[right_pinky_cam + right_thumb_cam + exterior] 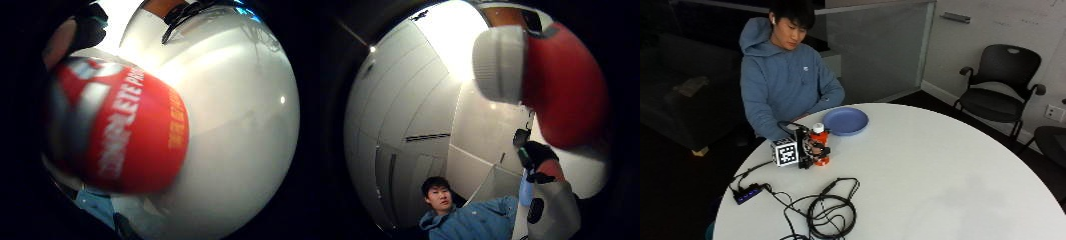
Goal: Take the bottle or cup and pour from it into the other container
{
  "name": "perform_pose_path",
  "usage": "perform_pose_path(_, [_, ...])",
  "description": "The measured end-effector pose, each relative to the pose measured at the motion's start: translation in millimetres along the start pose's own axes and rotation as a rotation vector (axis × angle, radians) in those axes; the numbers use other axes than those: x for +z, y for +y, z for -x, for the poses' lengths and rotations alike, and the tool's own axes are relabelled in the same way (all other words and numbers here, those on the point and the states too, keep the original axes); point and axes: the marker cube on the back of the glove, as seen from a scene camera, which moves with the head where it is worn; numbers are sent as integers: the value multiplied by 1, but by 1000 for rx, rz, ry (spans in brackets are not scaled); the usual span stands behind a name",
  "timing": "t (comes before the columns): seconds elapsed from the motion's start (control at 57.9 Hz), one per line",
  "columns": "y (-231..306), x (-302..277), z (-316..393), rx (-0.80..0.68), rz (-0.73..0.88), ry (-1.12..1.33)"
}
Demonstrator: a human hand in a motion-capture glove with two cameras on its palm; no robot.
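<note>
Now the right hand (pixel 810 149) has its fingers curled round the red bottle (pixel 820 147), which stands upright on the table (pixel 939 170). The blue plate (pixel 846 120) lies near the bottle, farther from the table's edge.

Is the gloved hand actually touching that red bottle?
Touching. In the outside view the gloved right hand is wrapped around the red bottle, which stands upright on the table.
</note>
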Motion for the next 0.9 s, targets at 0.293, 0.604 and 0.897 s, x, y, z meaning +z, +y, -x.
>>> perform_pose_path(0.293, [-16, 23, 37, -122, 124, 257])
perform_pose_path(0.604, [-5, 77, 125, -383, 579, 780])
perform_pose_path(0.897, [19, 132, 163, -726, 828, 1469])
